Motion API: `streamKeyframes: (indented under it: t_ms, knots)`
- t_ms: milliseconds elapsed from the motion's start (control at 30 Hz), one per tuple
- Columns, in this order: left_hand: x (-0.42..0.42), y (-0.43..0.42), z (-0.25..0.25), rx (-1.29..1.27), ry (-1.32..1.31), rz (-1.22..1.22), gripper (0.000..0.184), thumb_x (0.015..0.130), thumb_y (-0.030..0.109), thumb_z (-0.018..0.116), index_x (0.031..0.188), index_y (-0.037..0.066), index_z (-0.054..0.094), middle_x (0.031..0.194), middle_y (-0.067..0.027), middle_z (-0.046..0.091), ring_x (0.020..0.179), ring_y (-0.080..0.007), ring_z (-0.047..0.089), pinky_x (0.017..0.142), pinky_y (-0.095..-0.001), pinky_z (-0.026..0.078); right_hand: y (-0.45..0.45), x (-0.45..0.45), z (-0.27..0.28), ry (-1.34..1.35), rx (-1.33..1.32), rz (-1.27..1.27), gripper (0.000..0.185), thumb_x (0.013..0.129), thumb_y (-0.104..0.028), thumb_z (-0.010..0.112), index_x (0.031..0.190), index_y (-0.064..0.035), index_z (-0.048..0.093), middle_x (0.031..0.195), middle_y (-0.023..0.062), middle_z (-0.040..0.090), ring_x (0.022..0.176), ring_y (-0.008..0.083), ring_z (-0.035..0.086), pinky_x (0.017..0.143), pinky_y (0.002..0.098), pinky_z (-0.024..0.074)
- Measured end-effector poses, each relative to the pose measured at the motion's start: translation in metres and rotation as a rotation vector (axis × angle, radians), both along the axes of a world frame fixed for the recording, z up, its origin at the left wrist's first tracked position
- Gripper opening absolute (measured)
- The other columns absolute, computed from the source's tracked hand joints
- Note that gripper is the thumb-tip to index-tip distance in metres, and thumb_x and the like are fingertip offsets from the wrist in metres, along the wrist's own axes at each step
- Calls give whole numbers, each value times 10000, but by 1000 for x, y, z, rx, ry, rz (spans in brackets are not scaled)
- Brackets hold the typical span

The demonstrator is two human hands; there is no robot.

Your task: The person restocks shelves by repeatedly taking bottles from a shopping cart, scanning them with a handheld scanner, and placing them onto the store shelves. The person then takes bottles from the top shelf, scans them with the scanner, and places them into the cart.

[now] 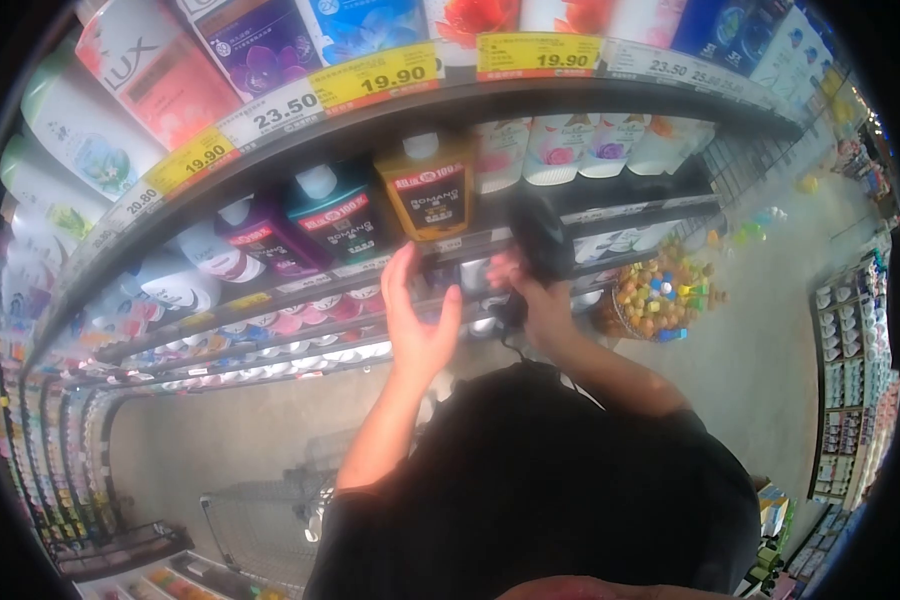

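Nearest to the camera, at 6 o'clock, spreads the black cloth top (550, 470) of the person, with both bare forearms reaching up from it toward a dark, curved store shelf. At 1 o'clock, just off the middle of the view, the right hand (542, 300) has its fingers closed around the lower part of a black, smooth handheld device with a rounded head (542, 240); the head points up toward 12 o'clock, in front of the lower shelf. The left hand (420, 320), just below the middle toward 7 o'clock, is empty, its fingers parted from the thumb and raised. Those fingertips come close beneath an amber bottle with a white cap and a red label band (428, 190), standing at 12 o'clock; whether they touch it cannot be told. Beside that bottle, toward 11 o'clock, stands a teal bottle with a white cap (335, 220), and farther round, at 10 o'clock, a purple bottle with a white cap (270, 240). White bottles with printed flowers (560, 150) line up at 1 o'clock. Above them runs a row of yellow and white paper price labels (538, 58). A heap of small yellow, orange and blue pieces (662, 285) sits at 3 o'clock, and a grey wire shopping cart (255, 520) stands at 7 o'clock.
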State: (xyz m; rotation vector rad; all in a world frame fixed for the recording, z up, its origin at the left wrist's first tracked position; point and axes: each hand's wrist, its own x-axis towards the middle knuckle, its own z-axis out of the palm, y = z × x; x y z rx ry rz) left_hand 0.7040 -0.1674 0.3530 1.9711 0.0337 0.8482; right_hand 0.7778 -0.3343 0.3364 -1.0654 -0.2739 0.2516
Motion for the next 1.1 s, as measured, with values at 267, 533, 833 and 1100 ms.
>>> streamKeyframes:
  t_ms: [267, 533, 833, 1100]
  knots:
    - [-37, -47, 0, -62, -22, 81, 772, 888, 30, 651, 1528, 41, 221, 1463, -220, 404, 1344, -345, 459, 1129, -449, 354, -40, -26, 9, 44, -30, 117, 169, 958, -107, 559, 1098, -18, 591, 843, 70, 661, 800, 141, 630, 753, 290, 476]
    - [-104, -105, -28, -165, 113, 188, 670, 896, 17, 642, 1486, 30, 325, 1401, -178, 484, 1269, -277, 527, 1065, -408, 416, -116, -58, -22, -6, -81, 484, 115, 934, -15, 569, 1046, -41, 559, 808, 11, 573, 719, 87, 534, 664, 259, 430]
    - [-237, -169, -55, -189, 297, 555, 548, 880, 65, 678, 1386, 26, 469, 1310, -156, 555, 1203, -264, 579, 1012, -384, 459, -167, -125, -52, -17, -158, 723, 138, 945, -93, 555, 1022, 13, 597, 849, 96, 648, 785, 201, 643, 836, 383, 515]
    - [-426, -182, -54, 26, 337, 1175, 317, 856, 110, 686, 1162, 38, 647, 1153, -145, 666, 1131, -297, 619, 994, -374, 464, -150, -169, -49, -184, -319, 1131, 110, 932, -107, 585, 950, -3, 555, 672, 37, 549, 612, 116, 553, 659, 283, 483]
